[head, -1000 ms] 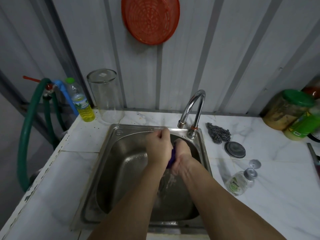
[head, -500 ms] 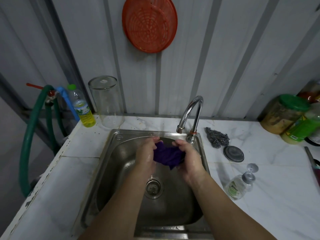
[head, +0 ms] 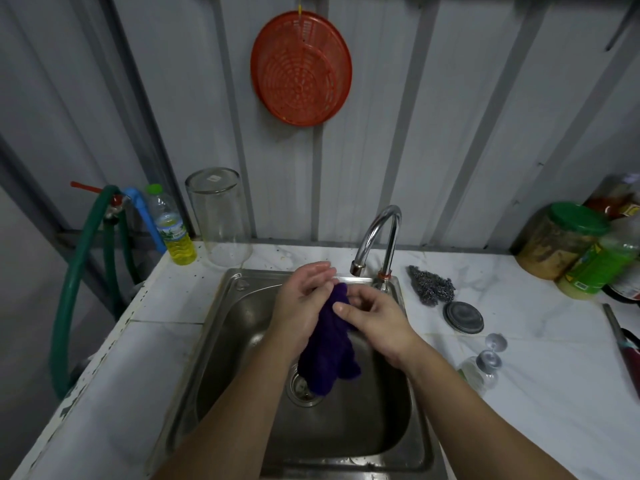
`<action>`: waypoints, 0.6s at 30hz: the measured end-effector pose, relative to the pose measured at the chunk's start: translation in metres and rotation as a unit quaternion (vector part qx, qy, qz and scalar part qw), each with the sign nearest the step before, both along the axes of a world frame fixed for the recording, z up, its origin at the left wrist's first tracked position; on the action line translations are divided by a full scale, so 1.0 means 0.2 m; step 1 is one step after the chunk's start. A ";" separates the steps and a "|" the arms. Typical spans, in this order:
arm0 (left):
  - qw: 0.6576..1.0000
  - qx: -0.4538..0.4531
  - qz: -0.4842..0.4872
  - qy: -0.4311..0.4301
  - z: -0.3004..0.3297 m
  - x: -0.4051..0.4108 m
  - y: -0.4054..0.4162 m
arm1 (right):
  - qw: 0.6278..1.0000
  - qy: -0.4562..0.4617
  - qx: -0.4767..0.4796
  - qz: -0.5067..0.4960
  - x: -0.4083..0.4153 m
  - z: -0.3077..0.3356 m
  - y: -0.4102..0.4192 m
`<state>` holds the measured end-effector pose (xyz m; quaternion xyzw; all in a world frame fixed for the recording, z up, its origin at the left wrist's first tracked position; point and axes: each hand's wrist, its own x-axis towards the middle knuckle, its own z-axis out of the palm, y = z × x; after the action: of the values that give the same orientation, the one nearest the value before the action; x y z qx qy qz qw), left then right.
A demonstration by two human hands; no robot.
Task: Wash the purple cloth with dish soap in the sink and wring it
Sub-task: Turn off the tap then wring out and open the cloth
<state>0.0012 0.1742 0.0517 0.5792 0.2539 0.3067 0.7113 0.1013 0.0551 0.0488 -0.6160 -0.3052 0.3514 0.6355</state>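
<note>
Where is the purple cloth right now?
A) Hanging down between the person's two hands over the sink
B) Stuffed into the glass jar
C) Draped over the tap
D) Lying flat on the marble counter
A: the purple cloth hangs between the left hand and right hand, dangling above the drain of the sink, clear of the tap.

The sink [head: 221, 327] is brushed stainless steel with a dull sheen, and the faucet [head: 379, 233] above it is polished chrome, bright and smooth. The purple cloth [head: 329, 355] looks soft, thick and fuzzy, matt throughout. The table [head: 519, 382] has a glossy white marble-like surface with grey veins. The scouring pad [head: 433, 287] is coarse tangled metal wire. The strainer [head: 301, 69] is perforated orange plastic, and the hose [head: 69, 299] looks like smooth green rubber.
</note>
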 end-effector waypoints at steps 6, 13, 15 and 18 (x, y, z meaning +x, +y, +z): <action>0.998 -0.061 -0.012 -0.006 0.00 -0.01 -0.07 | 0.994 0.011 0.050 -0.096 -0.04 0.02 -0.01; 0.981 0.079 -0.163 0.072 0.06 -0.10 0.02 | 0.990 -0.042 0.041 -0.131 0.01 0.06 -0.06; 0.974 0.122 -0.158 0.105 0.08 -0.09 0.03 | 0.986 -0.104 0.024 -0.131 0.03 0.07 -0.07; 0.964 0.168 -0.133 0.159 0.11 -0.07 0.04 | 0.967 -0.221 -0.015 -0.123 0.04 0.08 -0.08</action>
<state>-0.0135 0.1822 0.0736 0.7603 0.2295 0.1511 0.5886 0.1097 0.0394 0.0658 -0.7205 -0.3548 0.1299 0.5815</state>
